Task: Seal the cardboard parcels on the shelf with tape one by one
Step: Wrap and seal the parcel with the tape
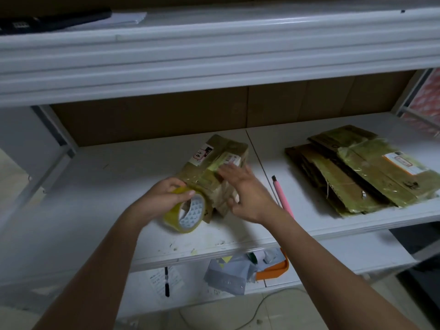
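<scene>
Left hand (166, 194) grips the yellow tape roll (188, 210) at the box's (214, 172) 7 o'clock. Right hand (247, 194) lies open on the box. Flat boxes (357, 172) sit at 3 o'clock.

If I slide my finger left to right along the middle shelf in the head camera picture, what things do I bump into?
Left hand gripping the tape roll → taped parcel → right hand → pink pen → pile of flattened cardboard.

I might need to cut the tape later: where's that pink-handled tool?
In the head view, the pink-handled tool lies on the white shelf, right of the right hand, between the parcel being taped and the stack of flattened parcels.
</scene>
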Demonstrator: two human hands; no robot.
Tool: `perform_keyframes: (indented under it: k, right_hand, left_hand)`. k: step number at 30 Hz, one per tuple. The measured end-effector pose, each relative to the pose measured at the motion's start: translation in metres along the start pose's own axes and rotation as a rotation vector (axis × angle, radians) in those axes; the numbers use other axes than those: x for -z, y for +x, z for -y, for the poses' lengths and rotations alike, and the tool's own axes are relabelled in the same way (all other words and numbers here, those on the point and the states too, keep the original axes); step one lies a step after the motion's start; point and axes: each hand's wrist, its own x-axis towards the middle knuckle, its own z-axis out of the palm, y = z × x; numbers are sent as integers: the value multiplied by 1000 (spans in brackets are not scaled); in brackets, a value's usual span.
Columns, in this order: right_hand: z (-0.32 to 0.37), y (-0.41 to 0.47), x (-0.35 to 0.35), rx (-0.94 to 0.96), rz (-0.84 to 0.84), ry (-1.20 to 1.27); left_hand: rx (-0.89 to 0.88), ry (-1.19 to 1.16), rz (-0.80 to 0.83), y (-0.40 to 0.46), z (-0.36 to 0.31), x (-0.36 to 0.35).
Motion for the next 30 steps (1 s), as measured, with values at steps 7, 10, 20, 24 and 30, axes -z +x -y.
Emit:
perform_keyframes:
  k: [7, 10, 20, 24, 30]
  right_hand:
    - [-10, 11, -5, -52, 52, 24]
    - [-5, 20, -6, -3, 78, 35]
    - [5, -12, -11, 48, -31, -188]
    - [1, -11, -5, 26, 26, -243]
    - [-2, -2, -5, 15, 56, -271]
  left_hand:
    - [57, -354, -30, 0, 5, -16]
    - [100, -501, -18, 1, 7, -22]
    - [27, -354, 134, -2, 7, -6]
    - [1, -323, 161, 1, 3, -9]
    - [16, -295, 162, 0, -6, 1]
